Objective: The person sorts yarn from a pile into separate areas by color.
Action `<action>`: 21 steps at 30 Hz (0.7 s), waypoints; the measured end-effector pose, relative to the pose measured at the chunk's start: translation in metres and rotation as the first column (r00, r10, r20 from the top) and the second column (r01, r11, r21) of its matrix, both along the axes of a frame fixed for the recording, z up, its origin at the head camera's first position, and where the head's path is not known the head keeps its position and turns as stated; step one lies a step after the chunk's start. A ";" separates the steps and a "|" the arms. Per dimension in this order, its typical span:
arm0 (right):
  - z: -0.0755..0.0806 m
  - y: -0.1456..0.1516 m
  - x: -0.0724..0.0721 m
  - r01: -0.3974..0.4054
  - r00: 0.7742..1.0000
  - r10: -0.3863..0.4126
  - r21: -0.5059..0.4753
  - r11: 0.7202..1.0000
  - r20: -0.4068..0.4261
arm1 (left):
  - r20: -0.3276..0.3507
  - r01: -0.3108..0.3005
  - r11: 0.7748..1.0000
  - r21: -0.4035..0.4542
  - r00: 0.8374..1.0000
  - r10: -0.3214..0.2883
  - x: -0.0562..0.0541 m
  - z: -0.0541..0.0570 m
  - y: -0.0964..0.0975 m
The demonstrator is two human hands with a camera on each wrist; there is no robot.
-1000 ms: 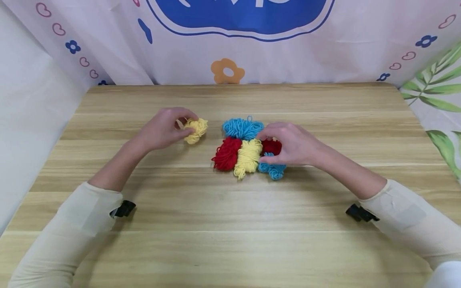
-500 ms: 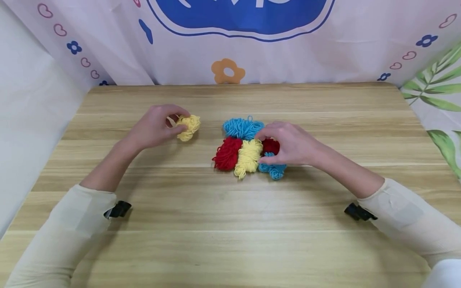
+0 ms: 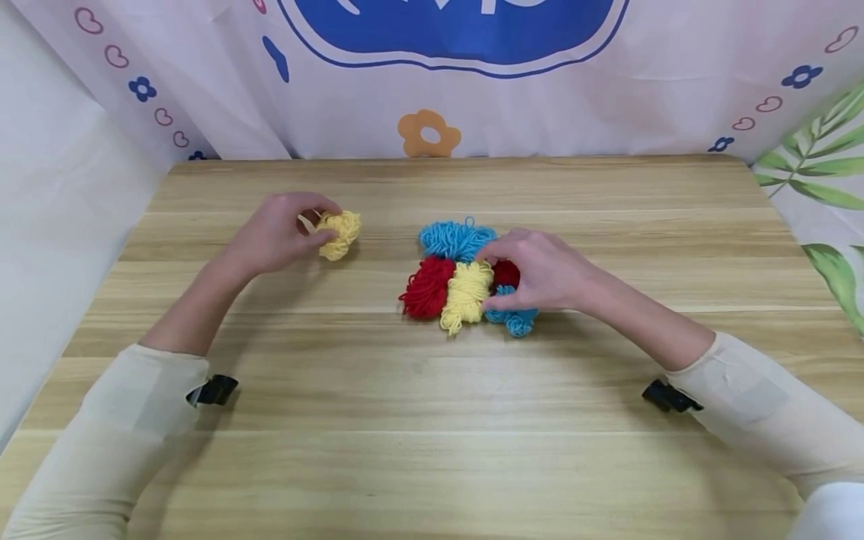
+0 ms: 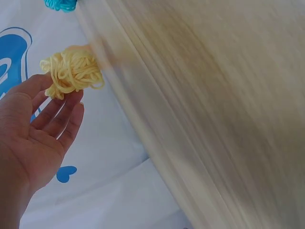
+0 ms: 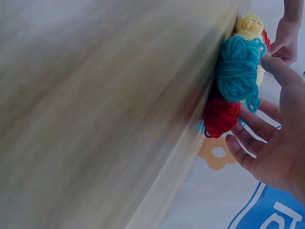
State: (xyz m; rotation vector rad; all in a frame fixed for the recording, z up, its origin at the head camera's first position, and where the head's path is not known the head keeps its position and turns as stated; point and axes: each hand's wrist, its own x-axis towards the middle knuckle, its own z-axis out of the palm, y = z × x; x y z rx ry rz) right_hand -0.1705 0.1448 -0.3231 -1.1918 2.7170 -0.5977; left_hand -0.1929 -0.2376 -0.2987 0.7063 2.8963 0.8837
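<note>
My left hand [image 3: 270,234] pinches a yellow yarn bundle [image 3: 339,234] between thumb and fingers, left of the pile. The left wrist view shows this bundle [image 4: 74,71] at the fingertips. At the pile's right side, my right hand [image 3: 540,270] has its thumb and fingers spread around the edge of another yellow yarn bundle [image 3: 467,294]. Under this hand lie a dark red yarn bundle [image 3: 505,275] and a blue yarn bundle [image 3: 518,321], both partly hidden. In the right wrist view, the thumb is by the blue bundle [image 5: 238,69] and the fingers are near the red one [image 5: 221,117].
A red yarn bundle [image 3: 428,288] sits left of the central yellow one, and a blue yarn bundle [image 3: 456,240] lies behind them. All rest on a wooden table [image 3: 405,427]. A printed cloth [image 3: 526,112] hangs at its far edge.
My left hand has moved left, away from the pile, carrying the yellow yarn bundle. My right hand has shifted slightly left over the pile; the bundles there have stayed put.
</note>
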 end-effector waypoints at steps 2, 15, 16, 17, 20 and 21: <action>0.000 -0.001 0.000 0.008 1.000 -0.008 0.007 1.000 0.002 | 0.002 -0.006 1.000 -0.002 1.000 0.006 0.000 0.001 -0.002; 0.000 -0.005 0.001 0.042 0.999 -0.043 0.033 0.999 0.007 | -0.012 -0.055 0.998 -0.027 0.998 0.055 -0.004 -0.001 -0.018; 0.000 -0.005 0.001 0.044 0.999 -0.044 0.034 0.998 0.004 | -0.014 -0.059 0.998 -0.025 0.998 0.058 -0.005 -0.001 -0.019; 0.000 -0.006 0.001 0.046 0.999 -0.046 0.035 0.998 0.001 | -0.016 -0.060 0.998 -0.024 0.998 0.060 -0.005 -0.001 -0.021; -0.001 -0.007 0.001 0.045 0.999 -0.044 0.044 0.998 -0.011 | -0.024 -0.067 0.997 -0.024 0.998 0.066 -0.008 -0.003 -0.026; -0.001 -0.008 0.001 0.043 0.999 -0.043 0.048 0.998 -0.015 | -0.028 -0.069 0.997 -0.026 0.997 0.068 -0.009 -0.003 -0.028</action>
